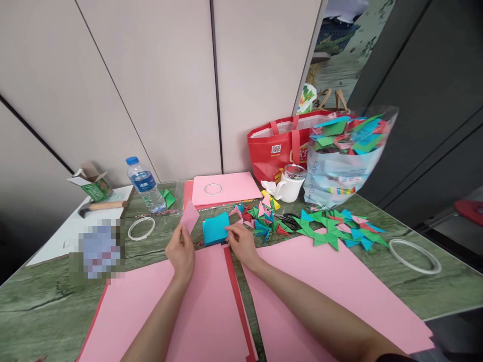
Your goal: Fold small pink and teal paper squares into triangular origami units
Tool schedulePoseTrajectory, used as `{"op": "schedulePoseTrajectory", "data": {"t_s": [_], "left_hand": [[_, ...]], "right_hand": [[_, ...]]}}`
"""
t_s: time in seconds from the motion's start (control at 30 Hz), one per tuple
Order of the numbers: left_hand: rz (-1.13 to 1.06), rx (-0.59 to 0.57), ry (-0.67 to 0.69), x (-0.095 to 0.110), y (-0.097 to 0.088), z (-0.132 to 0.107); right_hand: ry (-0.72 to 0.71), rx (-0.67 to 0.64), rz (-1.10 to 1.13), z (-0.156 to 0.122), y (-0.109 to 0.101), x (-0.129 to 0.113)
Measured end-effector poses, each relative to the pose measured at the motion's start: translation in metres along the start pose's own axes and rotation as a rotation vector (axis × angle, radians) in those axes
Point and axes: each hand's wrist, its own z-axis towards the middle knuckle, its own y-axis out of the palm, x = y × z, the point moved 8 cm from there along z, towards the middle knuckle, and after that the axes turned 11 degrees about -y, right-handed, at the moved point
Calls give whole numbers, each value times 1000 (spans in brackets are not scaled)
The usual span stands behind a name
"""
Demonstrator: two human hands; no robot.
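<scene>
My left hand (pixel 181 253) pinches a small pink paper square (pixel 189 217) and holds it up off the table. My right hand (pixel 241 244) rests its fingertips on the near right edge of a stack of blue paper squares (pixel 215 228), fingers curled. Both hands hover over large pink paper sheets (pixel 196 306) lying on the green table (pixel 37 301). Just right of the blue stack lies a heap of folded paper triangles in pink, green and blue (pixel 260 217).
More folded green and blue pieces (pixel 335 231) lie at the right, by a white ring (pixel 414 255). Behind stand a white mug (pixel 289 185), a clear bag of folded pieces (pixel 343 156), a red tote (pixel 279 146), a water bottle (pixel 145 183), another ring (pixel 141 228) and a hammer (pixel 101 206).
</scene>
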Motion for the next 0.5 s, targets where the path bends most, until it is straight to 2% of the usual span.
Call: {"op": "schedulePoseTrajectory", "data": {"t_s": [0.17, 0.3, 0.37, 0.43, 0.5], "left_hand": [[-111, -63, 85, 3, 9, -8], [-80, -33, 32, -6, 8, 0], [-68, -34, 15, -9, 7, 4], [-66, -41, 13, -9, 6, 5], [-68, -42, 36, -7, 6, 3]], "right_hand": [[-13, -30, -26, -2, 1, 0], [98, 70, 104, -3, -8, 8], [104, 141, 117, -2, -14, 9], [128, 100, 133, -2, -12, 10], [152, 0, 105, -4, -5, 11]]}}
